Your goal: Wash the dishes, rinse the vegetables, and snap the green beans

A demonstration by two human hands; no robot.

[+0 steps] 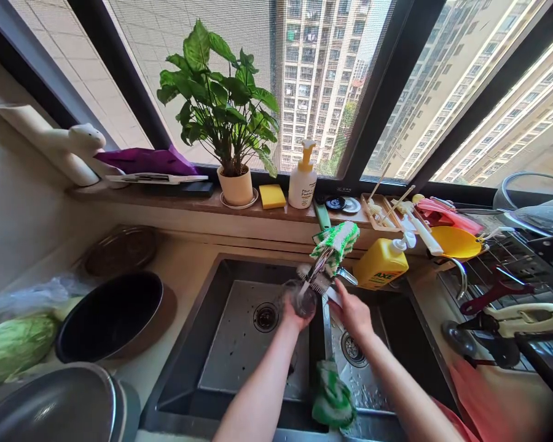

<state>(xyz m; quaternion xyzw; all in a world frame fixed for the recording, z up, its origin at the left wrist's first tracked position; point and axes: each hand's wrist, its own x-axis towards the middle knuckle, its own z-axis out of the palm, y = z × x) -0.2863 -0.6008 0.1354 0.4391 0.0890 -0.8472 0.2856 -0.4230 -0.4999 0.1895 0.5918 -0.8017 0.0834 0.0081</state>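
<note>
Over the divider of the double sink [253, 353], my left hand [297, 318] is closed around a clear glass [305, 302]. The glass is tilted under the tap [321, 263], and water seems to run into it, though this part is blurred. My right hand [356, 314] grips the pale handle of a brush [321, 283], its bristles beside the tap and close to the glass. A green-and-white cloth [343, 236] hangs over the tap. Another green cloth [332, 393] lies across the divider's near end.
A yellow detergent bottle [382, 264] stands behind the right basin. Along the sill are a potted plant [235, 184], a yellow sponge [272, 196] and a pump bottle [303, 184]. A dark pot [110, 313] and cabbage [18, 347] sit left; a loaded dish rack [498, 288] stands right.
</note>
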